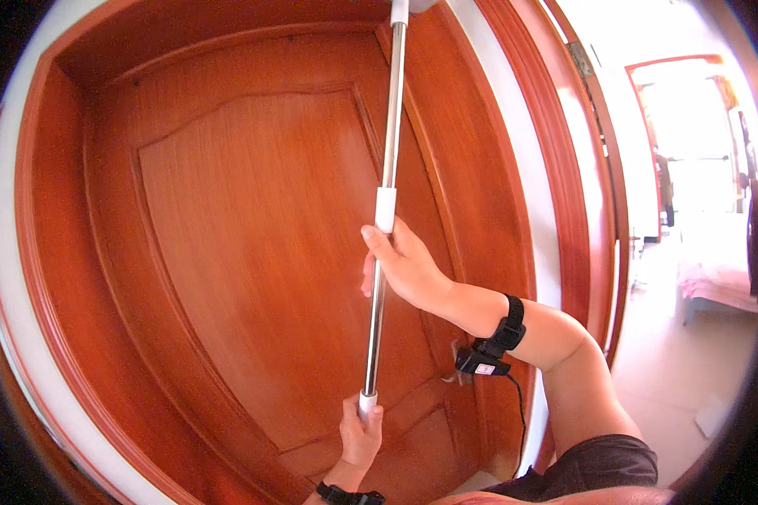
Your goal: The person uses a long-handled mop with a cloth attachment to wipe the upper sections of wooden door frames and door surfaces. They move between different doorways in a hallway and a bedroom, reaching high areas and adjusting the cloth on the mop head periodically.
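A silver metal pole (394,101) with white plastic sleeves runs almost upright through the view, leaning slightly right at the top. My right hand (417,268) is wrapped around it just beneath the middle white sleeve (385,208). Lower down, my left hand (359,439) grips the white end piece (367,404). At the top edge, another white sleeve (400,12) meets a pale head, mostly cut off by the picture's rim. Behind the pole is a shut reddish-brown wooden door (259,252) with a raised panel.
A wooden door frame (57,252) surrounds the door. The door handle (461,372) is partly hidden by a black strapped device (483,360) on my right forearm, trailing a cable (522,416). At right, a doorway opens onto a bright room with a bed (720,284).
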`<control>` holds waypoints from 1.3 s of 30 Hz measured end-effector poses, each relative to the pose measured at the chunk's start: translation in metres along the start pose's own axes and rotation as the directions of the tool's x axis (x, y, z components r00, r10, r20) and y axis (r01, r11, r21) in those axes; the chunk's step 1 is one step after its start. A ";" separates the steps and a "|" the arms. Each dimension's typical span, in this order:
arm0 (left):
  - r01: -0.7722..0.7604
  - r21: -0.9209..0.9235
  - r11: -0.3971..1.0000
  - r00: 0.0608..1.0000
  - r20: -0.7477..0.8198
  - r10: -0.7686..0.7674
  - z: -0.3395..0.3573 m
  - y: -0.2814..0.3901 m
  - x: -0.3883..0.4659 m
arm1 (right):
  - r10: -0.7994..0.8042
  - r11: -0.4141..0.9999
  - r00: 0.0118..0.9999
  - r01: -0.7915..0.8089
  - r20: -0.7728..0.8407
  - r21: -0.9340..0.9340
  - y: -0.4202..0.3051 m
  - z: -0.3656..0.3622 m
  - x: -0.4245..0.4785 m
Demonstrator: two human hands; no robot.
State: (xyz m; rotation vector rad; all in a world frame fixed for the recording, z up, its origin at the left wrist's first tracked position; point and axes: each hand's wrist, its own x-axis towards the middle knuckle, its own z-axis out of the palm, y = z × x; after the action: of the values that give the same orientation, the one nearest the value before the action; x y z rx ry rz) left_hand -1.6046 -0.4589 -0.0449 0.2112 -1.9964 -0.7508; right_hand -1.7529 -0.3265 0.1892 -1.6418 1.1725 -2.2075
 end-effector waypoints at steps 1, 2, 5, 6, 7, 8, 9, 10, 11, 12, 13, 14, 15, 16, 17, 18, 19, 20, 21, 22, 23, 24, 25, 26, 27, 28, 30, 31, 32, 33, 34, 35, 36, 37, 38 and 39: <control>0.061 -0.083 0.995 0.998 0.040 -0.058 0.003 -0.001 -0.007 | 0.010 1.000 0.999 -0.009 -0.031 0.012 0.000 -0.002 -0.006; 0.125 -0.164 0.979 0.990 0.086 -0.112 0.004 -0.001 -0.015 | 0.028 0.999 0.998 -0.031 -0.054 -0.043 0.000 -0.002 -0.010; 0.259 -0.432 0.864 0.952 0.265 -0.153 -0.001 -0.002 -0.036 | 0.042 0.965 0.991 -0.074 -0.130 -0.253 0.010 0.011 -0.027; 0.271 -0.445 0.854 0.943 0.301 -0.142 0.001 0.005 -0.044 | 0.047 0.940 0.989 -0.091 -0.138 -0.329 0.011 0.013 -0.034; 0.293 -0.501 0.814 0.933 0.337 -0.129 -0.005 0.000 -0.058 | 0.060 0.912 0.989 -0.111 -0.139 -0.395 0.013 0.027 -0.042; 0.316 -0.552 0.772 0.922 0.372 -0.111 -0.009 -0.007 -0.069 | 0.070 0.896 0.986 -0.127 -0.149 -0.426 0.012 0.038 -0.049; 0.337 -0.586 0.737 0.910 0.403 -0.095 -0.013 -0.010 -0.075 | 0.080 0.885 0.985 -0.141 -0.155 -0.443 0.010 0.044 -0.053; 0.363 -0.608 0.706 0.902 0.418 -0.103 -0.015 -0.009 -0.080 | 0.090 0.874 0.983 -0.156 -0.162 -0.460 0.008 0.048 -0.056; 0.384 -0.627 0.678 0.897 0.428 -0.112 -0.017 -0.007 -0.082 | 0.100 0.863 0.980 -0.170 -0.170 -0.476 0.006 0.051 -0.058; 0.405 -0.639 0.654 0.889 0.443 -0.117 -0.018 -0.005 -0.081 | 0.102 0.859 0.979 -0.177 -0.179 -0.481 0.008 0.050 -0.058; 0.425 -0.650 0.630 0.881 0.458 -0.122 -0.018 -0.003 -0.081 | 0.103 0.845 0.977 -0.185 -0.188 -0.501 0.011 0.047 -0.058; 0.427 -0.656 0.623 0.877 0.469 -0.107 -0.018 -0.003 -0.081 | 0.105 0.831 0.975 -0.194 -0.196 -0.521 0.015 0.043 -0.058; 0.441 -0.657 0.612 0.870 0.481 -0.110 -0.017 -0.003 -0.080 | 0.104 0.820 0.975 -0.195 -0.196 -0.538 0.015 0.040 -0.055; 0.454 -0.658 0.601 0.863 0.492 -0.114 -0.015 -0.005 -0.079 | 0.120 0.789 0.969 -0.225 -0.216 -0.572 0.013 0.040 -0.059; 0.467 -0.659 0.589 0.856 0.503 -0.117 -0.011 -0.007 -0.077 | 0.117 0.811 0.971 -0.216 -0.211 -0.544 0.015 0.036 -0.058; 0.466 -0.651 0.599 0.853 0.510 -0.109 -0.008 -0.011 -0.075 | 0.115 0.833 0.971 -0.208 -0.208 -0.513 0.017 0.034 -0.057; 0.480 -0.669 0.567 0.847 0.521 -0.102 -0.005 -0.014 -0.074 | 0.112 0.853 0.972 -0.200 -0.206 -0.482 0.017 0.032 -0.055; 0.494 -0.686 0.535 0.841 0.533 -0.094 -0.002 -0.018 -0.073 | 0.141 0.848 0.971 -0.220 -0.195 -0.482 0.016 0.029 -0.055; 0.508 -0.699 0.504 0.834 0.546 -0.084 0.000 -0.021 -0.073 | 0.133 0.828 0.971 -0.219 -0.198 -0.517 0.015 0.027 -0.054; 0.523 -0.696 0.492 0.826 0.557 -0.092 0.000 -0.021 -0.072 | 0.126 0.806 0.972 -0.218 -0.201 -0.550 0.016 0.026 -0.052; 0.539 -0.692 0.480 0.817 0.568 -0.099 0.000 -0.022 -0.071 | 0.118 0.782 0.972 -0.217 -0.204 -0.584 0.016 0.024 -0.051; 0.553 -0.691 0.466 0.810 0.577 -0.105 0.001 -0.022 -0.069 | 0.153 0.750 0.967 -0.248 -0.203 -0.614 0.009 0.026 -0.052; 0.557 -0.689 0.464 0.807 0.580 -0.108 -0.001 -0.024 -0.068 | 0.180 0.750 0.963 -0.267 -0.201 -0.605 0.005 0.027 -0.053; 0.560 -0.686 0.463 0.805 0.583 -0.110 -0.005 -0.027 -0.069 | 0.207 0.750 0.958 -0.286 -0.199 -0.597 0.005 0.028 -0.055; 0.562 -0.685 0.463 0.803 0.586 -0.109 -0.011 -0.027 -0.069 | 0.230 0.749 0.953 -0.303 -0.198 -0.589 0.003 0.031 -0.057; 0.573 -0.657 0.490 0.797 0.585 -0.148 -0.019 -0.025 -0.070 | 0.224 0.754 0.958 -0.288 -0.180 -0.590 0.007 0.032 -0.058; 0.556 -0.649 0.520 0.804 0.578 -0.139 -0.030 -0.033 -0.071 | 0.282 0.805 0.950 -0.311 -0.136 -0.505 0.016 0.033 -0.059; 0.547 -0.644 0.535 0.808 0.573 -0.137 -0.035 -0.035 -0.069 | 0.284 0.820 0.951 -0.309 -0.125 -0.482 0.021 0.032 -0.057; 0.550 -0.609 0.571 0.807 0.565 -0.175 -0.039 -0.037 -0.065 | 0.273 0.817 0.954 -0.299 -0.127 -0.493 0.024 0.030 -0.054; 0.566 -0.595 0.571 0.795 0.577 -0.187 -0.043 -0.041 -0.061 | 0.265 0.814 0.956 -0.293 -0.128 -0.501 0.028 0.031 -0.052; 0.581 -0.580 0.571 0.783 0.589 -0.199 -0.048 -0.045 -0.057 | 0.257 0.812 0.958 -0.287 -0.130 -0.509 0.032 0.031 -0.049; 0.596 -0.565 0.571 0.771 0.601 -0.211 -0.052 -0.049 -0.053 | 0.257 0.817 0.955 -0.297 -0.148 -0.494 0.036 0.032 -0.047; 0.614 -0.545 0.571 0.747 0.636 -0.196 -0.057 -0.048 -0.046 | 0.253 0.825 0.953 -0.301 -0.164 -0.478 0.040 0.030 -0.042; 0.636 -0.537 0.554 0.729 0.654 -0.203 -0.060 -0.048 -0.039 | 0.249 0.834 0.952 -0.305 -0.181 -0.460 0.044 0.029 -0.037; 0.657 -0.528 0.538 0.711 0.671 -0.210 -0.061 -0.046 -0.032 | 0.219 0.843 0.952 -0.295 -0.214 -0.449 0.051 0.026 -0.031; 0.679 -0.519 0.519 0.690 0.692 -0.211 -0.063 -0.045 -0.025 | 0.188 0.850 0.949 -0.286 -0.253 -0.442 0.058 0.023 -0.024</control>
State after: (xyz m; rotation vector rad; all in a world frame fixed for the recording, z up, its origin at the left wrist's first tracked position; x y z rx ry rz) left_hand -1.5453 -0.5105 -0.0671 0.0247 -1.9395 -2.1779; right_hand -1.7417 -0.3648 0.1350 -1.3257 1.9879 -2.0686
